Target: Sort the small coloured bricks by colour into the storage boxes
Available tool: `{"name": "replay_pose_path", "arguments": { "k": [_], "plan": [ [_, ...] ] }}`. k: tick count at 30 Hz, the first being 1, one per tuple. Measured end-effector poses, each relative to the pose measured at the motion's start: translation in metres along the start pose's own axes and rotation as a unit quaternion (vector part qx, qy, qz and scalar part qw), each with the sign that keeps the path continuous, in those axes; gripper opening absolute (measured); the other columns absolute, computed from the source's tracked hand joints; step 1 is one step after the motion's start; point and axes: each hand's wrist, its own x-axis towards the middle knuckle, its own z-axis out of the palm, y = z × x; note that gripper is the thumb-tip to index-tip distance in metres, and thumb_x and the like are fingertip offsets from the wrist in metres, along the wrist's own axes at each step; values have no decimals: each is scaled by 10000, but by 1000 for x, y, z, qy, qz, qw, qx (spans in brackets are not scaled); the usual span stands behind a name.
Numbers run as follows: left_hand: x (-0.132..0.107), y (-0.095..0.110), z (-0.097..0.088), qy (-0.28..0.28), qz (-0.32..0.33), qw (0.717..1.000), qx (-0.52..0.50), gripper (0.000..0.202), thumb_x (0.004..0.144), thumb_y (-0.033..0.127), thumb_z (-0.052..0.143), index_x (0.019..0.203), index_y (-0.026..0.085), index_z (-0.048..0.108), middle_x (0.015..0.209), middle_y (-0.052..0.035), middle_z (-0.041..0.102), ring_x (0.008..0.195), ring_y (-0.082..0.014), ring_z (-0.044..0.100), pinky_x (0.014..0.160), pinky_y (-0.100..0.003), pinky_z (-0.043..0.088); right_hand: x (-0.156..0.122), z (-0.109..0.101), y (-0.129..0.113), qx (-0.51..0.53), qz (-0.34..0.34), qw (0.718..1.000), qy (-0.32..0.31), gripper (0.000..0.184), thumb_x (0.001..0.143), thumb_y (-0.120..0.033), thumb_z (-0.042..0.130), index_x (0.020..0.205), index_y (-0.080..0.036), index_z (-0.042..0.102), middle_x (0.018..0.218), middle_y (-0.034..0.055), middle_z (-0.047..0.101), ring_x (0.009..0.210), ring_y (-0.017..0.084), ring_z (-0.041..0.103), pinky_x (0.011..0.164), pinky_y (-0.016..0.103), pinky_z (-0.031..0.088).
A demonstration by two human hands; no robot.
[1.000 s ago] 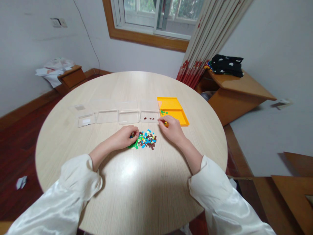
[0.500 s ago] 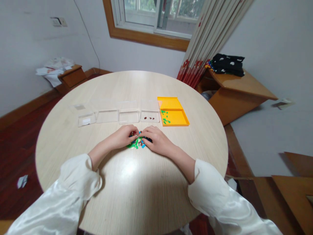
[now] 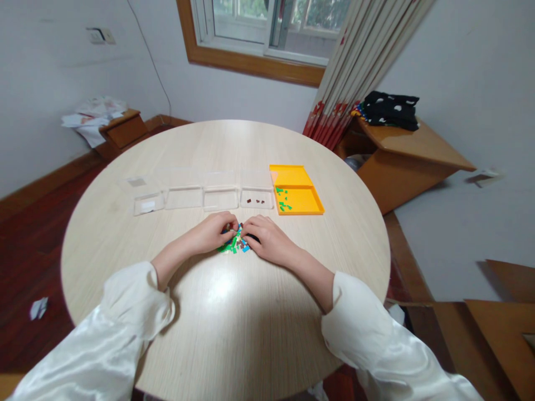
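Observation:
A small pile of loose building bricks [image 3: 234, 243], green, blue, brown and pale, lies on the table between my two hands. My left hand [image 3: 217, 229] curls over the pile's left side, thumb and fingertips drawn together among the pieces. From the right, my right hand [image 3: 267, 236] bends its fingers onto the same pile, with the thumb low beside it. Whatever small piece either hand pinches is hidden or too tiny to name. Behind the pile, a clear box [image 3: 267, 206] holds several brown bricks, and an open yellow box [image 3: 307, 203] has several green ones along its left side.
More clear open boxes, one [image 3: 220, 207] behind my left hand, another [image 3: 184, 206] beside it, and a smaller one [image 3: 156, 209] with a white label, form a row leftward. All stand on a round wooden table [image 3: 225, 334]. A cabinet [image 3: 418, 145] stands beyond its right edge.
My fingertips have drawn slightly apart over the pile, so a little more of the bricks shows between them. The boxes and their contents look the same.

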Motion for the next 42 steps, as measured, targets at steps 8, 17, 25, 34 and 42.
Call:
{"name": "replay_pose_path", "arguments": {
  "k": [8, 17, 25, 34, 42],
  "plan": [
    [-1, 2, 0, 6, -18, 1000, -15, 100, 727, 172, 460, 695, 161, 554, 650, 2, 550, 592, -120, 481, 606, -240, 396, 1, -1, -2, 46, 19, 998, 25, 120, 873, -118, 514, 851, -183, 613, 878, 58, 642, 869, 176, 543, 814, 317, 422],
    [-1, 1, -1, 13, -24, 1000, -3, 128, 746, 186, 472, 723, 158, 595, 698, -19, 584, 635, -132, 521, 620, -242, 423, 0, -4, -3, 115, 85, 985, 100, 112, 873, -163, 539, 837, -193, 641, 809, 28, 660, 804, 145, 591, 765, 276, 455],
    [-3, 0, -7, 3, -41, 999, -3, 187, 782, 208, 494, 814, 135, 663, 736, -50, 632, 650, -146, 559, 652, -262, 451, 2, -7, 3, 132, 91, 978, 134, 144, 856, -137, 522, 828, -194, 651, 848, 33, 683, 826, 152, 605, 774, 289, 461],
    [-2, -2, -10, -6, -30, 999, 17, 265, 788, 168, 432, 813, 126, 693, 808, -82, 677, 748, -167, 609, 713, -264, 467, 0, -25, 21, 58, 116, 965, 229, 168, 864, -190, 470, 845, -189, 637, 845, 57, 667, 809, 182, 581, 763, 321, 454],
    [-4, -2, -13, -11, -31, 999, 23, 225, 778, 205, 498, 823, 126, 704, 777, -74, 663, 675, -146, 582, 654, -245, 453, -8, -37, 66, -8, 154, 935, 319, 132, 824, -208, 485, 776, -189, 607, 770, 55, 651, 720, 183, 562, 693, 322, 447]
  ]
}}
